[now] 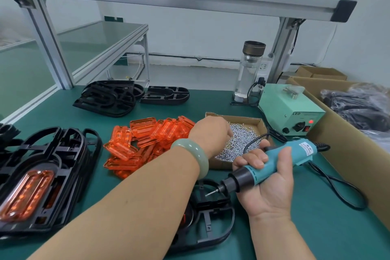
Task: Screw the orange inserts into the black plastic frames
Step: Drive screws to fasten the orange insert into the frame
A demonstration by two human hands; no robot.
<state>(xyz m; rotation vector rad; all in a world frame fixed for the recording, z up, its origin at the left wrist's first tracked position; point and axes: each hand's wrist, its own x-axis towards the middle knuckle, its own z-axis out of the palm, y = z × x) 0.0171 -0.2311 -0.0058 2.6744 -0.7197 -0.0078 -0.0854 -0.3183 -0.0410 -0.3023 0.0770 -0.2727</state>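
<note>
2 bare hands work at a green workbench (316, 228).
The left hand (209, 133) reaches into 1 cardboard box (258, 124) of screws (242, 139), fingertips hidden, so its grip cannot be told. The right hand (272, 188) wraps around 1 teal screwdriver (299, 148). 1 black frame (211, 224) lies under both forearms. 1 frame stack (69, 154) at left carries 1 orange insert (27, 194). 1 power box (289, 103) reads "LED".

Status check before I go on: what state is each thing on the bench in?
Left hand, in the screw box, fingers hidden.
Right hand, gripping the screwdriver.
Power supply, red light on.
Bottle, upright, capped.
Inserts, loose pile.
Left frame, insert seated.
Near frame, flat under the arms.
</note>
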